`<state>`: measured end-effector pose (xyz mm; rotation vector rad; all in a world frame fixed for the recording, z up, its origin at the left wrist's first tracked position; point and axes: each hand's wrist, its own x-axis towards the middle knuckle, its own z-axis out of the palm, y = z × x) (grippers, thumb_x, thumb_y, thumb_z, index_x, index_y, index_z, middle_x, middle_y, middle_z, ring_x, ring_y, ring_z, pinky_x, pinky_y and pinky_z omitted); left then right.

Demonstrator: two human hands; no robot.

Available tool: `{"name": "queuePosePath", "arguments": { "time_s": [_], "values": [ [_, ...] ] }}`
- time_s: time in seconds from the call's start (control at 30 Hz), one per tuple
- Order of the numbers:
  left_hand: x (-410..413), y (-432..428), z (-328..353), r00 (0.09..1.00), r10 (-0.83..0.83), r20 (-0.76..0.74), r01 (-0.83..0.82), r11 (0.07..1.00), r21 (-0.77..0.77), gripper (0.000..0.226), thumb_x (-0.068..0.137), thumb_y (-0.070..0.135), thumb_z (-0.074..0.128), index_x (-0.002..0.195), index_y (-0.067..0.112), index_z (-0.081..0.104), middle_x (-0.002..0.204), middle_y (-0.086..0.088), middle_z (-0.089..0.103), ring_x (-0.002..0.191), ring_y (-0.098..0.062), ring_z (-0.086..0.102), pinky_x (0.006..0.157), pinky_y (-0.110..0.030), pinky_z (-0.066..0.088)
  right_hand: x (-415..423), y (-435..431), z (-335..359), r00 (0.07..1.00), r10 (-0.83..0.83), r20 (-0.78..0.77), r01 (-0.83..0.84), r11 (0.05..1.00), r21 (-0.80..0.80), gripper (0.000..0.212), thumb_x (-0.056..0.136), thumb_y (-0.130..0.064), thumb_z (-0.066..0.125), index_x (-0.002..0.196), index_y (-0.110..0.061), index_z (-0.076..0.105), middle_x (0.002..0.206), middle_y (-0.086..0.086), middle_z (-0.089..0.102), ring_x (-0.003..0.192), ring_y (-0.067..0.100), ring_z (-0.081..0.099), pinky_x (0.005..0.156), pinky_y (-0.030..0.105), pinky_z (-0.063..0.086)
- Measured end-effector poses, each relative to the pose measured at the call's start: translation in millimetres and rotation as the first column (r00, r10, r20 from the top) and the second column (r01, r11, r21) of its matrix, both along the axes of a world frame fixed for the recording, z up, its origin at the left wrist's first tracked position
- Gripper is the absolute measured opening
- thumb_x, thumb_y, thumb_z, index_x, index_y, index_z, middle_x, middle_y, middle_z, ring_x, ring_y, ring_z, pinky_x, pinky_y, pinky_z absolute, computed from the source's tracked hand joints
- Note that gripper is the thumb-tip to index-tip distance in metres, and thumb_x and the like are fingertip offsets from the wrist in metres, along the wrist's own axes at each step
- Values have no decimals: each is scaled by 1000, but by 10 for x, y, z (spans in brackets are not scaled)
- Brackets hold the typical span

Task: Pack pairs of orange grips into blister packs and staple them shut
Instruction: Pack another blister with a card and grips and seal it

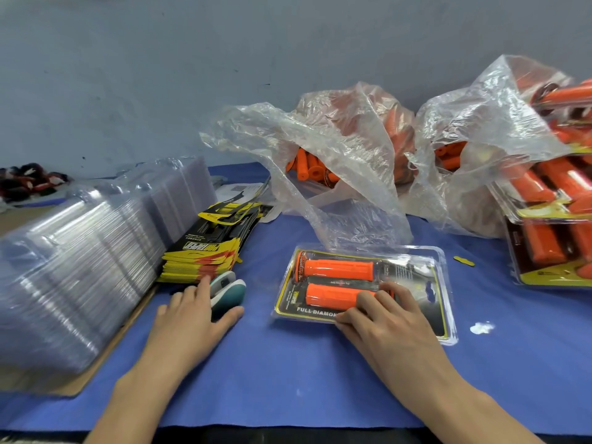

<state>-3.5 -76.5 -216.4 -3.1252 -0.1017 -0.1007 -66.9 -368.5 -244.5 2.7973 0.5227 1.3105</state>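
Observation:
A clear blister pack (413,277) lies on the blue table cover in front of me, with a black and yellow card and two orange grips (338,269) inside, one above the other. My right hand (384,318) rests on the pack's near edge, fingers bent over the lower grip. My left hand (192,315) lies on the table to the left, fingers and thumb around a teal and white stapler (229,293).
A big stack of empty clear blisters (80,251) fills the left. Yellow and black cards (208,248) are piled beside it. Two plastic bags (336,149) of loose orange grips stand at the back. Finished packs (554,225) are heaped at the right.

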Motion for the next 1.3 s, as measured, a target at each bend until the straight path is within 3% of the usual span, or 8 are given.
{"name": "queuePosePath", "arguments": {
  "time_s": [0.13,0.23,0.3,0.4,0.47,0.57,0.83,1.3],
  "values": [
    [-60,-36,97,995,28,92,2,950,-311,58,77,78,49,108,28,51,102,7,65,94,-19,61,71,-37,48,-32,8,24,1000,0,-25,0,1000,3,22,98,-31,56,79,-25,65,78,-4,52,71,23,54,96,39,41],
    [-217,-65,237,992,57,-114,-128,459,-879,78,55,83,62,94,15,65,73,-6,69,57,-23,65,49,-36,52,-52,-5,38,998,5,-65,-6,1000,-14,7,91,-24,68,84,-27,67,79,-4,51,71,23,53,96,39,42],
    [-336,-62,304,908,-116,-402,-366,249,-897,85,47,80,74,91,7,73,74,-22,68,54,-33,63,49,-39,53,-59,-12,61,997,2,-82,-4,1000,-24,11,88,-17,65,89,-28,67,80,-3,50,71,23,52,97,41,43],
    [-348,-225,263,734,-334,-591,-513,297,-805,65,79,56,63,106,-3,71,80,-32,67,56,-34,64,66,-48,57,-77,-8,102,995,-14,-98,11,999,-36,21,85,-13,58,95,-28,68,79,-1,48,70,24,51,96,42,44],
    [-320,-391,196,727,-330,-602,-547,253,-798,52,100,33,40,111,-11,65,62,-28,63,43,-29,61,49,-31,54,-87,-4,115,994,-19,-109,16,999,-34,21,84,-13,59,94,-28,69,79,-1,48,69,24,51,95,42,44],
    [-435,-661,189,650,-465,-601,-627,120,-770,67,85,56,52,88,-9,68,72,-26,58,49,-32,57,51,-33,47,-98,4,114,991,-23,-128,18,999,-39,19,84,-13,59,93,-28,68,79,-1,48,69,24,50,96,42,42],
    [-656,-938,256,800,-410,-438,-468,30,-883,70,77,65,61,104,1,67,79,-18,62,56,-26,57,47,-31,50,-110,-2,114,995,-7,-104,1,998,-57,25,85,-13,53,97,-28,70,79,-2,50,68,23,51,95,43,45],
    [-572,-1048,257,794,-425,-435,-465,36,-885,62,78,61,67,100,4,68,78,-17,62,58,-26,59,50,-30,52,-117,10,115,995,20,-101,-24,999,-41,21,90,-13,55,99,-26,70,80,-1,50,69,23,51,95,44,47]
  ]
}}
